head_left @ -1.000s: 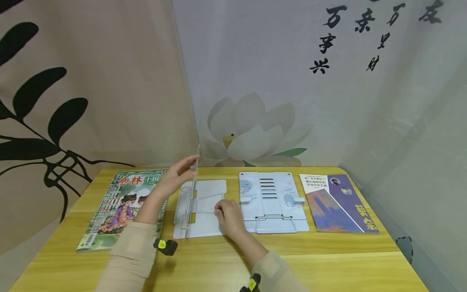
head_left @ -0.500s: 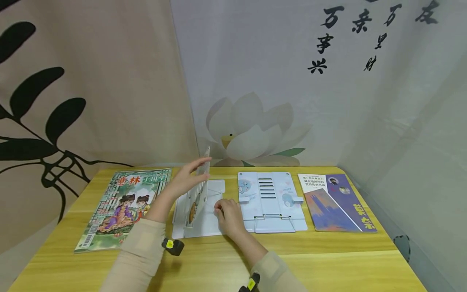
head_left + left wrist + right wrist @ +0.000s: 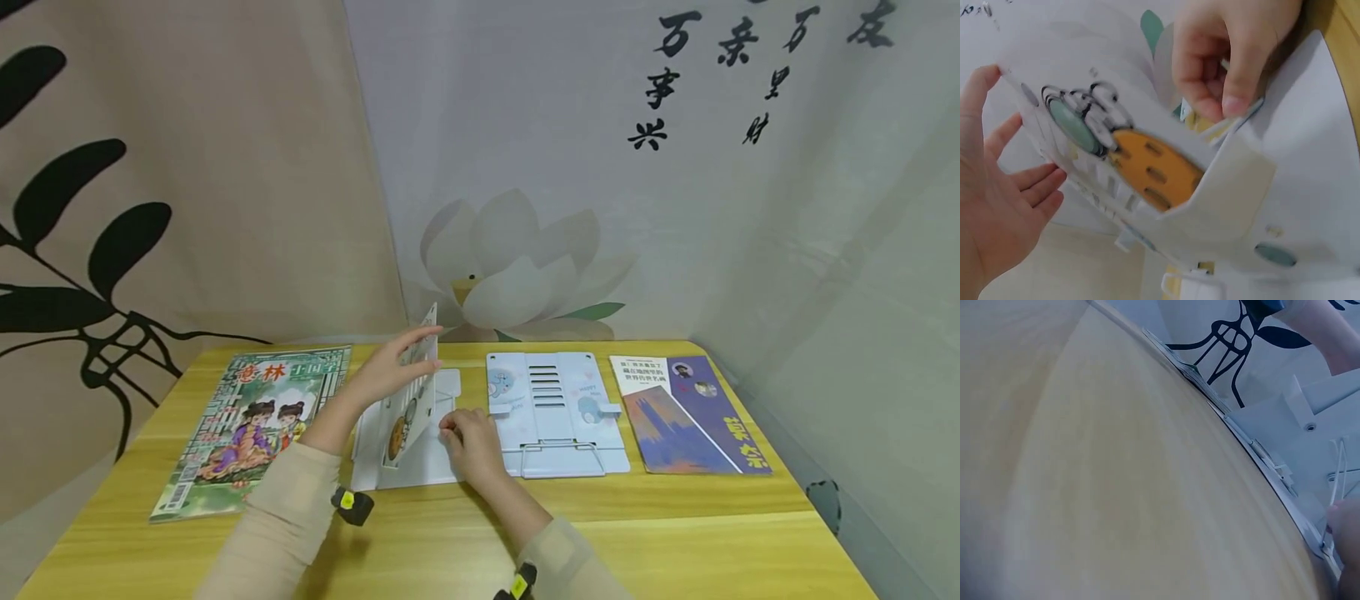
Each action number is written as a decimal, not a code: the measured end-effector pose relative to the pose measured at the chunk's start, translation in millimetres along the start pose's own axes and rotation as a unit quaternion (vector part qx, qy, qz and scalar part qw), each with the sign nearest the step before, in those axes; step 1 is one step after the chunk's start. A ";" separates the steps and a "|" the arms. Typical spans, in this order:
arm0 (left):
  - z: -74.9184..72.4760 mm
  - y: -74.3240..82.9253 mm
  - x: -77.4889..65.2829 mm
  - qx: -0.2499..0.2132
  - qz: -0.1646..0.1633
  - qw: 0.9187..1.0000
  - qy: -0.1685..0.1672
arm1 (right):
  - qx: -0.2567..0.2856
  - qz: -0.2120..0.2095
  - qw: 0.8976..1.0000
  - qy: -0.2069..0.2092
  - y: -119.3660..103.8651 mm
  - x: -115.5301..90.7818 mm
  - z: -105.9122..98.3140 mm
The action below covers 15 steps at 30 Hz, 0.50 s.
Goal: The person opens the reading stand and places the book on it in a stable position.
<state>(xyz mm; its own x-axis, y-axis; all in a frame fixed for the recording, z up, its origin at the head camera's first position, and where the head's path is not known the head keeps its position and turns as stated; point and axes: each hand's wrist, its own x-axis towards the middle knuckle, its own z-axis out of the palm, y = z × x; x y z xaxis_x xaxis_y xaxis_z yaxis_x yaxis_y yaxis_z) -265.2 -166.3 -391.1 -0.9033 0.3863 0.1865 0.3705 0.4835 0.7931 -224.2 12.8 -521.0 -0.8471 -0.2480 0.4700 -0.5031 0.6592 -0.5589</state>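
A white book stand is partly raised on the table, with its base (image 3: 427,468) lying flat. Its back panel (image 3: 410,421), slotted and printed with an orange and green cartoon, stands tilted up. Spread fingers of my left hand (image 3: 386,367) touch the panel near its edge; in the left wrist view the palm (image 3: 997,231) faces it. My right hand (image 3: 474,446) rests low at the base's right side, its fingers curled. In the right wrist view, its fingertips pinch a thin wire leg (image 3: 1337,478) of the stand. The panel hides the wire's far part.
Immediately right lies a second, folded book stand (image 3: 553,408) with a wire page holder. A magazine (image 3: 258,433) lies on the left and a purple book (image 3: 693,417) on the right. Wooden table (image 3: 675,533) shows in front; a printed curtain (image 3: 517,167) hangs behind.
The raised panel has swung from nearly edge-on to a rightward tilt, so its printed face shows. My left hand has moved right with it. The right hand has stayed nearly in place.
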 end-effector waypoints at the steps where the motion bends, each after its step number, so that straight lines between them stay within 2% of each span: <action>1: -1.7 -1.2 1.2 0.004 0.005 1.000 -0.003 | 0.003 0.003 1.000 0.000 -0.5 -0.3 -0.9; 4: -7.8 -4.1 7.1 0.010 0.030 0.999 -0.008 | 0.023 0.011 1.000 0.007 -3.9 -2.0 -5.9; 8: -16.7 -4.5 18.2 0.005 0.050 0.999 0.005 | 0.071 0.004 0.997 0.038 -11.8 -5.7 -16.3; 12: -23.0 -3.4 29.5 -0.006 0.037 0.999 0.022 | 0.112 -0.037 0.989 0.088 -20.2 -10.1 -25.2; 15: -23.4 -4.8 37.0 -0.013 0.018 1.000 0.019 | 0.140 -0.076 0.978 0.132 -27.4 -13.0 -30.0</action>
<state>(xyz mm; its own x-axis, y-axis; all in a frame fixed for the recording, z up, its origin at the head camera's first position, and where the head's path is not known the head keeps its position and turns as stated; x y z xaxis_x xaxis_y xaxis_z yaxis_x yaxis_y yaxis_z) -305.5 -172.7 -374.4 -0.8974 0.3725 0.2367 0.3975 0.4492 0.8001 -194.3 19.3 -491.3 -0.7044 -0.1119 0.7009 -0.6776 0.4000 -0.6171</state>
